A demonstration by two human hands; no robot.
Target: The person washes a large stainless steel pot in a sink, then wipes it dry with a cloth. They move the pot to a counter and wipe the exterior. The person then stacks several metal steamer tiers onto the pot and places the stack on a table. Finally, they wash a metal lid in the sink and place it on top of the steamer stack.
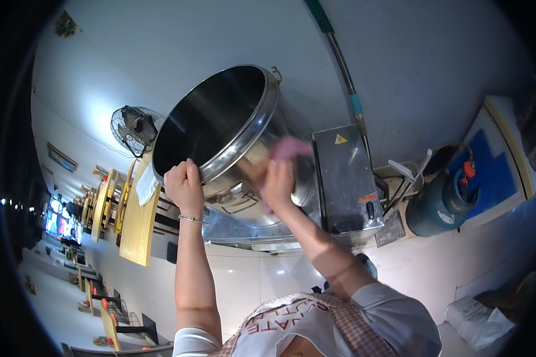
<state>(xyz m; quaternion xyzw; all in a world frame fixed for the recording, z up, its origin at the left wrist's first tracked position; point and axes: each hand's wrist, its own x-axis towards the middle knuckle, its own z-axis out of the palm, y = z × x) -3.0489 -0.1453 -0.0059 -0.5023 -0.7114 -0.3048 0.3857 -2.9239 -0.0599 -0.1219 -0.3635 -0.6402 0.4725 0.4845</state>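
A large stainless steel pot (245,156) leans at a tilt on a metal stand (232,230), its dark open mouth toward the upper left. My left hand (183,185) grips the near side of the pot's rim. Against the pot's outer wall, my right hand (279,185) holds a pink cloth (290,149), both blurred by motion. Just left of that hand, a wire handle (239,205) is fixed to the pot's side. A metal latch (276,75) sits on the far rim.
Beside the pot stands a steel control box (346,178) with a warning sticker. A gas cylinder (442,207) is on the floor at right. A long pole (341,58) leans on the wall. Wooden tables (138,223) and a black fan (136,129) are at left.
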